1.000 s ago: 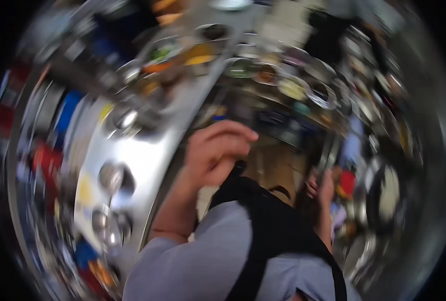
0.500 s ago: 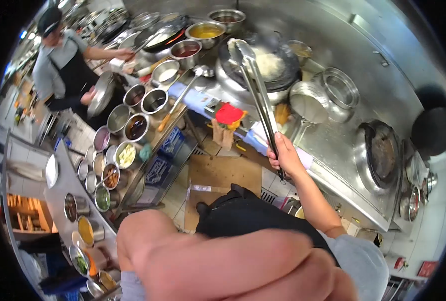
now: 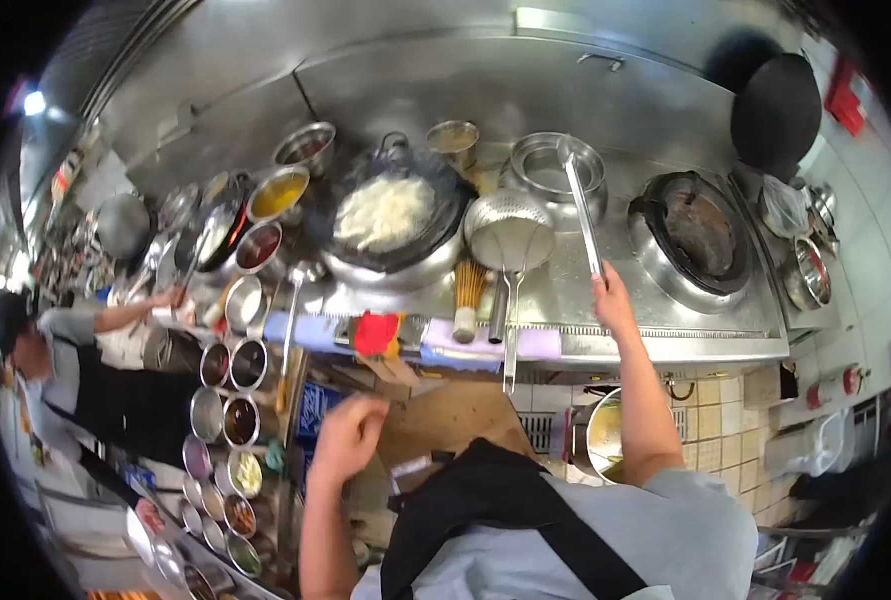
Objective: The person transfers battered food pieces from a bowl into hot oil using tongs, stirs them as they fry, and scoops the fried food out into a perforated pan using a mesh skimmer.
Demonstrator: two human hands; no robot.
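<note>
My right hand [image 3: 613, 302] is closed around the handle end of long metal tongs [image 3: 582, 210]. They point up and away, their tips overlapping a steel pot [image 3: 533, 180] on the stove; whether they touch it I cannot tell. My left hand [image 3: 349, 437] hangs in front of the counter with curled fingers and nothing visible in them. Ahead, a black wok [image 3: 452, 200] holds a pale white food [image 3: 385, 213]. Between wok and tongs rests a perforated strainer [image 3: 508, 232], beside a bamboo brush [image 3: 468, 297].
Another wok [image 3: 700, 232] sits at the right. Several metal containers of sauces and ingredients [image 3: 242, 421] line the left side, with a ladle [image 3: 303, 275] near them. A co-worker [image 3: 105, 390] stands at the far left. A bucket [image 3: 605, 437] is below the stove edge.
My view has swung to the right. The tongs have moved from over the food wok to the steel pot. My left hand has dropped from close to the camera to waist height.
</note>
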